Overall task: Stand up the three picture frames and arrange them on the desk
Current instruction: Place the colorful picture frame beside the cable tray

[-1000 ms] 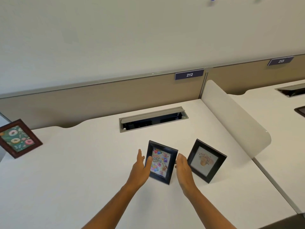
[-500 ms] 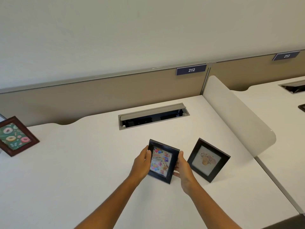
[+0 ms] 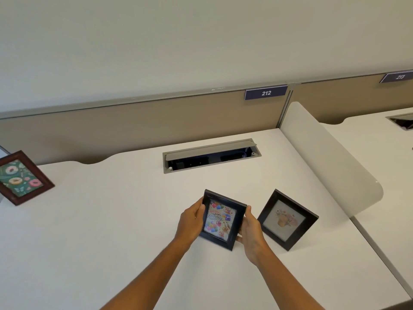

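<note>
Both hands, left hand (image 3: 192, 220) and right hand (image 3: 251, 231), grip the black-framed birthday picture (image 3: 221, 219) by its sides on the white counter (image 3: 111, 220). Just right of the grip, a black-framed flower picture (image 3: 287, 219) stands; far left, a brown wooden doughnut picture (image 3: 21, 177) stands. Only final placement seems left.

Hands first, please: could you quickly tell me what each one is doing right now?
Left hand: grips the left edge of the birthday frame.
Right hand: grips the same frame's right edge.
</note>
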### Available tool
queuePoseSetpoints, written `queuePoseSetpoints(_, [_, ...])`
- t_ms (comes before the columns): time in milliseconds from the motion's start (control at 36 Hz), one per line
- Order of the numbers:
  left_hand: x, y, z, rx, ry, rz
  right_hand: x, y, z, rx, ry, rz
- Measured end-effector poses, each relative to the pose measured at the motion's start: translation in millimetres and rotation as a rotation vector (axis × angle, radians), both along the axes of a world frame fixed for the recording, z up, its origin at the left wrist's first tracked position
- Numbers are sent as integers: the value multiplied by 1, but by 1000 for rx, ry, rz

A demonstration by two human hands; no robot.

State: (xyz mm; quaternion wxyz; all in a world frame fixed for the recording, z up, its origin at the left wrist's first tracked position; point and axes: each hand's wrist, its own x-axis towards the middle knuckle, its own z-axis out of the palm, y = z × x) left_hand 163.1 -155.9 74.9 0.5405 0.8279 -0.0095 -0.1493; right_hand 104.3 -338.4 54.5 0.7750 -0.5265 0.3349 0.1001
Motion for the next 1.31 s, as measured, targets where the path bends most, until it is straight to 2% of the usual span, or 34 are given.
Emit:
queuePoseSetpoints(361, [-9, 26, 6, -13, -33, 101, 9, 24, 13, -53, -14, 65])
queuePoseSetpoints(778, [5, 92, 23, -26, -68, 265, 59, 89, 36, -79, -62, 180])
queuePoseSetpoints(1306, [107, 180, 21, -40, -99, 421, 178, 175, 58, -135, -110, 375])
